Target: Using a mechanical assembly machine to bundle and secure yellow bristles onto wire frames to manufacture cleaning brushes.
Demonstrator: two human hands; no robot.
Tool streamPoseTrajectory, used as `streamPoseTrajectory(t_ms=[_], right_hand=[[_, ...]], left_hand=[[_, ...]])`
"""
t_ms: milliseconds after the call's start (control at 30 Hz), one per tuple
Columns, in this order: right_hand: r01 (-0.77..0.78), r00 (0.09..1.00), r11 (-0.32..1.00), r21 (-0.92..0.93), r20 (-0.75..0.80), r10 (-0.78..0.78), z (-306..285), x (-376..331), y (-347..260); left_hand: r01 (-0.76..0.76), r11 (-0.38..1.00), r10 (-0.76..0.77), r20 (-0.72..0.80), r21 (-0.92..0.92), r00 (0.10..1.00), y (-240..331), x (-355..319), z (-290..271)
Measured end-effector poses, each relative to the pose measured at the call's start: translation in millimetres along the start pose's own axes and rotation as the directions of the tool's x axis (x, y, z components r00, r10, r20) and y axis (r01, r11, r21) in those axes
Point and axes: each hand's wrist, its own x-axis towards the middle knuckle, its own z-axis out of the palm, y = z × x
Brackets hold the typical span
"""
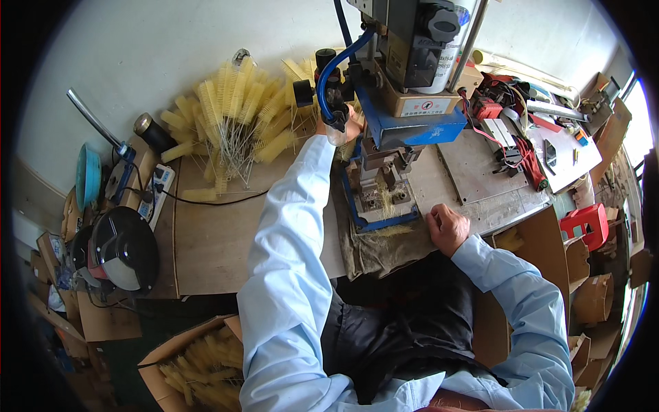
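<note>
My left arm reaches forward to the press (419, 123), a blue machine with a metal fixture (388, 189) on its base. Beside the press column, my left hand (353, 125) is partly covered by the regulator and a blue hose (328, 79); its fingers are hidden, so I cannot tell what they touch. My right hand (447, 229) rests curled into a loose fist at the bench's front edge, right of the fixture, with nothing seen sticking out of it. Pale bristle scraps (392, 206) lie on the fixture's base. Yellow bottle brushes (237, 103) with wire stems are heaped behind my left arm.
A cardboard box (154, 374) of brushes stands below the bench at left. A black-and-grey round device (123, 247), a power strip (161, 189) and a black cable lie left. Tools and wires (508, 130) clutter the right side, with a red stool (583, 226) beyond.
</note>
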Motion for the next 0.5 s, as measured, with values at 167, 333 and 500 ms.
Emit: streamPoseTrajectory(t_ms=[167, 333, 500], right_hand=[[-0.034, 0.999, 0.999, -0.028, -0.019, 0.034, -2, -7, 16], [0.001, 1.000, 1.000, -0.002, -0.028, -0.001, 0, -3, 4], [0.017, 1.000, 1.000, 0.011, -0.014, -0.017, 0, -2, 3]], left_hand=[[-0.020, 0.740, 0.026, 0.001, 0.672, 1.000, 24, -14, 39], [-0.011, 0.783, 0.100, -0.109, 0.621, 0.989, 142, -93, 66], [0.074, 0.381, 0.148, -0.140, 0.921, 0.979, 196, -111, 21]])
